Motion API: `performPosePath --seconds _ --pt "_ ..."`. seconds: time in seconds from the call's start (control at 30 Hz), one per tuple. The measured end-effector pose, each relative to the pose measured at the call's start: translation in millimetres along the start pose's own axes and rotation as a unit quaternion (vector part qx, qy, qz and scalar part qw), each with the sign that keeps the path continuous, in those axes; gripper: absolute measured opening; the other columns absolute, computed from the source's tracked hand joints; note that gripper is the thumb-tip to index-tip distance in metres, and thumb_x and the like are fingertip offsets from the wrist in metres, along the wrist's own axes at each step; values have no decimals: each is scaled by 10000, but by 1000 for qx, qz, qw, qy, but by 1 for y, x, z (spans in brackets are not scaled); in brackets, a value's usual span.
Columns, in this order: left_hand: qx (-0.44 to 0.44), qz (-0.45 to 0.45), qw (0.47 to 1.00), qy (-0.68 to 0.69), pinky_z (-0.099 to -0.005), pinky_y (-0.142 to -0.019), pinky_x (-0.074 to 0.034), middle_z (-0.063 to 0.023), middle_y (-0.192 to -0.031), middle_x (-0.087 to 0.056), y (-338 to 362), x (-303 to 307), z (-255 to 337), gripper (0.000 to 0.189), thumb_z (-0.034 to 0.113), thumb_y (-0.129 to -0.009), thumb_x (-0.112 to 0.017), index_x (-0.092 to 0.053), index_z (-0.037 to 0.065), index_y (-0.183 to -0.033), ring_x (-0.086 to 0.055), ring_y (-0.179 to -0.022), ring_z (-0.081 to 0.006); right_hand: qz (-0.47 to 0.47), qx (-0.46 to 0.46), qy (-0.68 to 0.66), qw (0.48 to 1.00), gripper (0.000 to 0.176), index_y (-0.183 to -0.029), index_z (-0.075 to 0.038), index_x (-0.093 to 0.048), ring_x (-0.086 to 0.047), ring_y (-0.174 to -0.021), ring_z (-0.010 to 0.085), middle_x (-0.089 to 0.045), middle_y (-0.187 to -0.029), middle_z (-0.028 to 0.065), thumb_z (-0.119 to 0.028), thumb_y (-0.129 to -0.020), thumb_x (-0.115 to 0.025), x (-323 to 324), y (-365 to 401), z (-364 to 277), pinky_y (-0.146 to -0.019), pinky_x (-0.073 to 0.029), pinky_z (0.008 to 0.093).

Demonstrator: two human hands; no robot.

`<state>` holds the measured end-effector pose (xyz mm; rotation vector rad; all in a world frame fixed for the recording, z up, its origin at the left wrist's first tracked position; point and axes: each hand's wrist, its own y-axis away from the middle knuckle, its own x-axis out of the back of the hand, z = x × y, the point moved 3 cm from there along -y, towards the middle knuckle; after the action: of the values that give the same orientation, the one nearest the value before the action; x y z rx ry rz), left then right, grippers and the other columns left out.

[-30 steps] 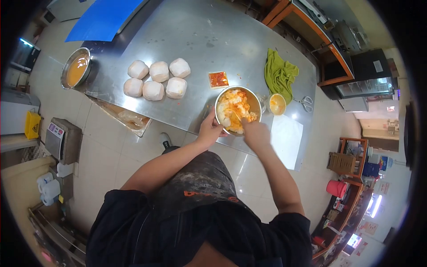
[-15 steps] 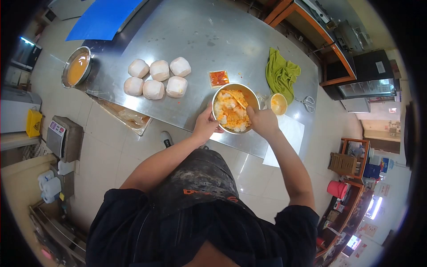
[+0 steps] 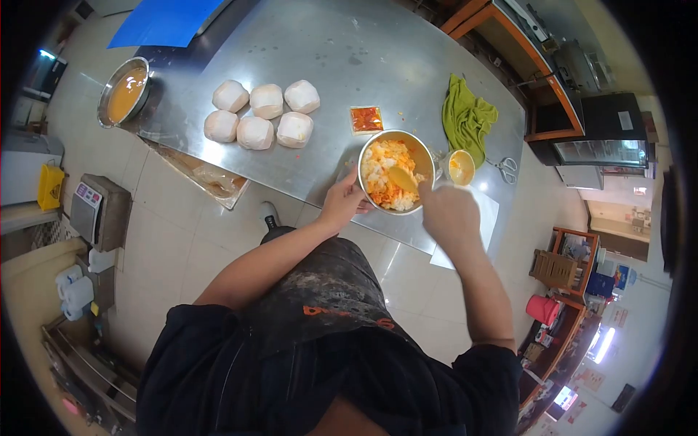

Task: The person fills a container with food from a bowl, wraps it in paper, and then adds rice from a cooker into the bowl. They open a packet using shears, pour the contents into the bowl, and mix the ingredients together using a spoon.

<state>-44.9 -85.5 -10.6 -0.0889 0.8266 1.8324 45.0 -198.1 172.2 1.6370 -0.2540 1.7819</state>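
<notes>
My left hand (image 3: 343,203) is closed on the left rim of a round metal bowl (image 3: 426,154), thumb at the edge and fingers underneath. Inside lies white rice (image 3: 378,166) mixed with orange bits. In my right hand (image 3: 452,218), somewhat blurred, is a yellowish spoon (image 3: 401,178), its head resting over the rice and its handle mostly hidden by the fingers. Just beyond the bowl lies a clear packet of red-orange sauce (image 3: 366,119). To its right stands a small cup (image 3: 461,168) with yellow residue inside.
Several whitish trimmed coconuts (image 3: 266,102) stand left on the steel table (image 3: 320,54). A basin of orange-brown liquid (image 3: 126,94) sits at the left edge. Rightward are a green cloth (image 3: 469,120), scissors (image 3: 507,171) and a white sheet (image 3: 480,225). A scale (image 3: 91,200) stands at far left.
The spoon has swung from the bowl's upper right side to over the middle of the rice, and my right hand has shifted lower right. The bowl appears more tilted; the rice looks more mixed.
</notes>
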Motion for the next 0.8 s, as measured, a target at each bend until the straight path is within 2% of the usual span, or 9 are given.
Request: performPosePath --seconds 0.1,0.2,0.33,0.4,0.43,0.53,0.57,0.67,0.8 --pt "-5 24 999 -22 -293 -704 -603 -52 -888 -599 -25 15 -12 680 30 -946 -527 -166 65 -1521 -669 -747 -157 -35 32 -59 997 134 -858 -50 -668 -687 -702 325 -671 -739 173 -98 -829 -546 -66 -12 -35 -603 -546 450" --pt "-47 -12 998 -39 -291 -704 -603 -72 -944 -623 -32 18 -6 658 31 -951 -512 -176 53 -1517 -674 -755 -162 8 21 -62 998 197 -994 -64 -662 -675 -689 332 -663 -719 153 -100 -851 -531 -81 -24 -10 -570 -533 450" --pt "-3 -91 996 -6 -285 -650 -602 -73 -904 -615 -24 7 4 805 -44 -901 -485 -32 131 -1543 -665 -708 -139 -9 -68 -36 997 152 -929 -51 -665 -673 -697 330 -662 -717 161 -101 -847 -548 -2 0 -6 -565 -530 438" --pt "-39 -98 994 9 -296 -657 -607 -77 -897 -613 -25 3 6 838 -60 -892 -473 1 170 -1543 -672 -710 -151 20 -30 -80 996 125 -884 -41 -662 -676 -698 326 -663 -722 168 -102 -820 -574 -43 -5 -37 -580 -533 441" --pt "-54 -103 993 15 -301 -660 -610 -78 -894 -613 -24 1 3 855 -68 -888 -467 17 189 -1543 -676 -712 -157 -27 -26 -91 995 135 -887 -31 -659 -680 -700 326 -668 -737 169 -109 -819 -572 -78 -16 -48 -599 -538 450" --pt "-40 -75 996 20 -300 -668 -609 -85 -920 -624 -25 1 -10 865 -85 -885 -462 14 210 -1544 -681 -733 -161 45 -24 -90 995 149 -885 -26 -654 -679 -697 336 -669 -748 173 -119 -836 -548 -70 -20 -11 -606 -540 456" --pt "-35 -68 997 17 -312 -693 -610 -89 -964 -625 -22 -1 -14 833 -78 -894 -468 -23 197 -1542 -683 -774 -169 -2 -65 -85 994 151 -883 -34 -652 -676 -698 337 -667 -748 172 -124 -839 -538 -42 -15 -2 -593 -534 451" --pt "-44 -52 998 4 -336 -752 -610 -99 -1062 -622 -15 -8 -13 771 -65 -914 -476 -89 171 -1538 -687 -865 -190 30 -80 -107 990 135 -878 -43 -645 -675 -699 337 -666 -750 172 -114 -833 -540 -18 10 -25 -592 -533 455" --pt "-51 -40 998 1 -331 -782 -603 -104 -1092 -615 -10 -14 -11 768 -72 -914 -464 -79 161 -1536 -684 -889 -204 12 -44 -93 995 131 -859 -17 -617 -672 -670 344 -652 -711 171 -103 -852 -517 -96 -15 -50 -555 -528 448"
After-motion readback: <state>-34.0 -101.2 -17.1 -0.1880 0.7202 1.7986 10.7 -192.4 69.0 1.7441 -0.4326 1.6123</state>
